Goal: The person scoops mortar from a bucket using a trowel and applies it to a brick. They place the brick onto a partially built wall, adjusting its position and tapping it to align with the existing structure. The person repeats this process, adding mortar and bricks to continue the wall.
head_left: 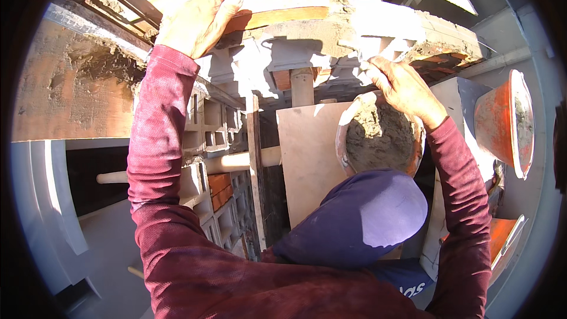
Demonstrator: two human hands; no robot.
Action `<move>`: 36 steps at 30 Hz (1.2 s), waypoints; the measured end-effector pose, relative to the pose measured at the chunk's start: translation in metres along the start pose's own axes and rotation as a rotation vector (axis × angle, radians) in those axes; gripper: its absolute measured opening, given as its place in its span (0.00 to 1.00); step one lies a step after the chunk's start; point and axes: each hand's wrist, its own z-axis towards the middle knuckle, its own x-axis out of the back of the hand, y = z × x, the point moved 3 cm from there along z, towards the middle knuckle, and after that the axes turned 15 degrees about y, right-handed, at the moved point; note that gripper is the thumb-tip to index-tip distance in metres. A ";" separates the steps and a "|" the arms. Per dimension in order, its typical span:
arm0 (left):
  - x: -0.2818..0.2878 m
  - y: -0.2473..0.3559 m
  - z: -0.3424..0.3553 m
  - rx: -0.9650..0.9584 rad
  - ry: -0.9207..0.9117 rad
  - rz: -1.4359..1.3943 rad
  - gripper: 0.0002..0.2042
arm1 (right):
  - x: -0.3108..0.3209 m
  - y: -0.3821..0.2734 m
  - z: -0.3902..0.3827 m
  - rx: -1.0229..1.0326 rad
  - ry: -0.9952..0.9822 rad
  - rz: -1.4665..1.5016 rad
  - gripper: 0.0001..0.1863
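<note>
Pale lettering [411, 288] shows on the dark blue cloth near your right hip, partly cut off by a fold; elsewhere you will find no writing clear enough to read.

The brick-and-mortar ledge [328, 29] crosses ahead of you, its near edge carrying an orange brick strip [277, 19], its top largely lost in glare. To your left, a brown panel [71, 91] smeared with mortar ends beside your forearm, with thin metal bars [112, 6] above it. A dark gap opens between the upright wooden strip [255, 171] and the pale board [307, 153]. Your covered knee [360, 212] takes up the room just before the bucket [342, 142], which sits to the right of the board, with grey mortar [381, 142] inside. Farther right, one orange tub [495, 121] lies tilted, and another orange tub [502, 237] shows partly behind your sleeve.

Your left arm reaches straight forward, its hand [201, 20] opened out at the ledge's left end, thumb along the pale block, grasping nothing you can see; the fingertips wash out in the light. Your right arm bends inward, its hand [407, 88] above the bucket's far right rim, fingers curled toward the ledge; glare hides whether they grasp anything.
</note>
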 end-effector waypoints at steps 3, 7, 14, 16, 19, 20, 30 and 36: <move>0.001 0.003 0.006 -0.020 -0.023 -0.067 0.28 | 0.019 0.039 -0.004 0.032 0.017 -0.032 0.19; 0.006 -0.005 0.000 -0.043 0.019 -0.097 0.28 | 0.056 0.036 -0.027 -0.127 -0.017 -0.109 0.18; 0.008 0.102 -0.088 0.388 -0.023 -1.035 0.24 | 0.144 -0.013 -0.127 -0.305 -0.100 -0.398 0.13; -0.017 0.139 -0.136 0.480 -0.308 -1.104 0.26 | 0.147 -0.012 -0.142 -0.241 -0.255 -0.571 0.09; -0.062 0.194 -0.204 0.506 -0.443 -1.117 0.29 | 0.137 -0.002 -0.157 -0.215 -0.363 -0.690 0.10; -0.073 0.210 -0.224 0.447 -0.389 -1.033 0.29 | 0.136 -0.005 -0.159 -0.226 -0.407 -0.774 0.10; -0.062 0.248 -0.364 0.430 -0.485 -0.878 0.30 | 0.077 0.014 -0.161 -0.251 -0.688 -0.310 0.13; -0.064 0.252 -0.399 0.368 -0.483 -0.760 0.32 | 0.053 0.038 -0.172 -0.343 -0.733 -0.031 0.17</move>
